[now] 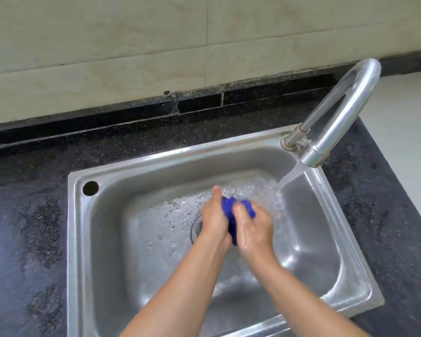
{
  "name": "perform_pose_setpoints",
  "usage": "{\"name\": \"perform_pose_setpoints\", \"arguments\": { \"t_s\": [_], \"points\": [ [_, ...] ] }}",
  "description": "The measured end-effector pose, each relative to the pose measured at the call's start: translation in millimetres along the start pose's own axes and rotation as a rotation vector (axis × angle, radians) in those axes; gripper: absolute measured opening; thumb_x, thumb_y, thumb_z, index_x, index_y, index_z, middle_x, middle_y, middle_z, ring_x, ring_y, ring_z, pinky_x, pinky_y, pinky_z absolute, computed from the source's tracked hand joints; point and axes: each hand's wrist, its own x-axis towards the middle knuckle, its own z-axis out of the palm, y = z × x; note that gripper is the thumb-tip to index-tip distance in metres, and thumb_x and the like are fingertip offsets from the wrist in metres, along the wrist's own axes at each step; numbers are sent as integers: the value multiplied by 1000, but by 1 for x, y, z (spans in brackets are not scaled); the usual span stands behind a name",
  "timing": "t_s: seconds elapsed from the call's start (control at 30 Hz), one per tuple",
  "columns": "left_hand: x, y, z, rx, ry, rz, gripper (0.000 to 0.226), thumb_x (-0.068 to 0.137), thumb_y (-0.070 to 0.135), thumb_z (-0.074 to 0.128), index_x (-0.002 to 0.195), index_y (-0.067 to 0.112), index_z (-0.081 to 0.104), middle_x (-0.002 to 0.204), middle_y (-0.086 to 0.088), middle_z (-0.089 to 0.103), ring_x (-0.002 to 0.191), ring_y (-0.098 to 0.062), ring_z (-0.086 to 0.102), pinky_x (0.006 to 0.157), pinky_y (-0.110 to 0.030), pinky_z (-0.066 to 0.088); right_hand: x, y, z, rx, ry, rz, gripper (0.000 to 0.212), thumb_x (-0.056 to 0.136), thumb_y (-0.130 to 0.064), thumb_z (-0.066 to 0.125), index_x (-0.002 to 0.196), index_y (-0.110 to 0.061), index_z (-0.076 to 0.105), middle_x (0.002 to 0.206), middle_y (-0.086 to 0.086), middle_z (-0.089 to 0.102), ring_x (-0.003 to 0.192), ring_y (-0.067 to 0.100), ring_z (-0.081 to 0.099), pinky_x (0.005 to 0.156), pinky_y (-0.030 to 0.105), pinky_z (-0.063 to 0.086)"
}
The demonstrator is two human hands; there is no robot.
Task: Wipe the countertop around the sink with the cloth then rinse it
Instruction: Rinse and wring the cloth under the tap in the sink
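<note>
Two bare hands work a blue cloth (pixel 231 215) over a stainless-steel sink (pixel 75 239) set into a dark speckled countertop (pixel 27 215). At far left the stone shows wet patches and a dull sheen. A round hole (pixel 90 188) pierces the sink's rim at its far left corner. Inside the basin, droplets and splashes spread across the metal floor, and part of the drain (pixel 196 227) shows just left of the left wrist. The left hand (pixel 214 218) is closed around the left side of the bunched cloth, thumb pointing up and away from the camera. The cloth sits squeezed between both palms, above the middle of the basin, with only a blue ridge and a narrow strip visible between the hands. The right hand (pixel 253 229) is clenched on the cloth's right side, its skin glistening wet. Farther right, a stream of water (pixel 291 176) runs from the curved chrome tap (pixel 345 110), mounted at the sink's far right corner, and lands just beyond the right hand, frothing where it strikes. Pale tiled wall (pixel 107 45) stands behind the counter.
</note>
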Motion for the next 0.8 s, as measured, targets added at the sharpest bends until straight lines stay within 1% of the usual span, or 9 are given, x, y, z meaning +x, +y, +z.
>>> {"name": "perform_pose_setpoints", "arguments": {
  "t_s": [0.1,0.2,0.37,0.47,0.53,0.6,0.7,0.77,0.8],
  "points": [
    [-12,2,-2,54,-36,1,40,97,38,51,67,12,52,54,-7,52,43,-19,48,43,-22,40,-1,-1,-1,-36,25,26,35,69,-52,49,60,-18,52,57,-3,55,62,28,54,63,41,44],
    [-18,-12,4,235,-3,81,34,97,35,52,71,13,59,57,-6,55,51,-19,51,49,-25,40,42,-9,-5,-131,179,128,39,79,-43,54,55,-13,48,54,2,48,61,29,49,65,42,46],
    [-16,5,-5,105,-96,67,46,101,35,44,72,4,64,50,-6,60,42,-16,54,47,-18,45,-4,-1,1,-102,18,-58,29,66,-49,46,55,-22,49,58,-4,52,59,20,50,61,39,42],
    [-29,-3,-4,511,-105,103,52,98,49,44,74,10,68,67,-7,68,57,-19,60,56,-23,47,45,5,-27,-159,53,128,30,70,-41,51,55,-15,49,58,3,52,59,28,50,58,35,42],
    [-26,4,-11,723,-191,184,48,93,53,51,73,12,65,68,-5,61,59,-18,51,53,-22,39,61,5,-48,-32,84,203,26,74,-30,58,56,-13,52,51,5,52,52,24,48,47,25,40],
    [-13,14,-30,930,-309,237,40,80,54,68,71,16,60,70,-1,59,64,-17,51,56,-22,38,67,3,-66,115,82,287,26,77,-30,61,60,-11,56,45,3,51,47,22,46,49,26,39],
    [7,24,-61,1546,-256,372,39,60,57,77,72,23,62,96,2,58,100,-21,50,89,-37,45,64,-12,-83,156,9,351,37,84,-44,60,70,-11,52,46,6,47,40,21,41,49,30,34],
    [12,29,-65,1565,-212,484,35,55,56,73,66,25,61,101,4,55,104,-17,47,92,-40,42,58,-22,-85,145,-114,381,38,86,-46,60,71,-14,48,45,3,39,37,16,32,48,24,24],
    [12,34,-63,1410,-231,466,30,58,50,74,66,23,64,94,1,61,95,-16,53,86,-38,46,54,-24,-85,127,-212,373,36,83,-47,63,71,-16,49,48,2,41,38,15,32,49,23,22]
  ]
}}
